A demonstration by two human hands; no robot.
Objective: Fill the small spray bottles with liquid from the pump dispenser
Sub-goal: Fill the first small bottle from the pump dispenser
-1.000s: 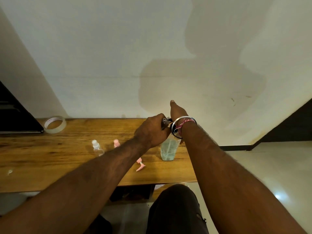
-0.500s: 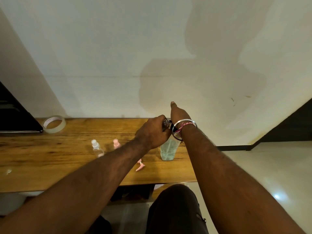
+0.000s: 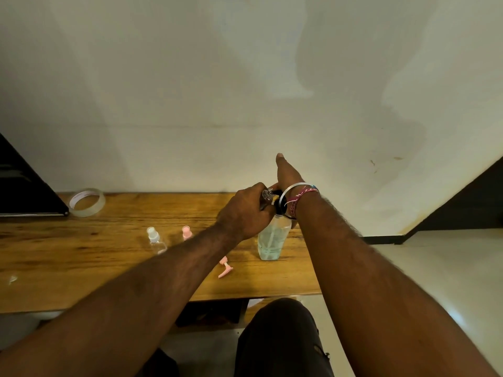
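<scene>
A clear pump dispenser (image 3: 272, 240) holding pale liquid stands near the right end of the wooden table (image 3: 81, 257). My right hand (image 3: 287, 176) rests on top of its black pump head, thumb straight and pointing away; its fingers are hidden. My left hand (image 3: 245, 213) grips a small clear spray bottle (image 3: 268, 195) held against the pump's spout. Left of my arm stand a small clear bottle with a white cap (image 3: 155, 239) and a pink-capped one (image 3: 186, 232). A loose pink spray head (image 3: 225, 268) lies near the dispenser.
A roll of clear tape (image 3: 86, 201) sits at the back left beside a dark flat object (image 3: 27, 191). A small clear cap (image 3: 12, 280) lies at the far left. The table's right edge is just past the dispenser; the wall runs close behind.
Both hands stay at the pump head, shifting only slightly. The things on the table have not moved.
</scene>
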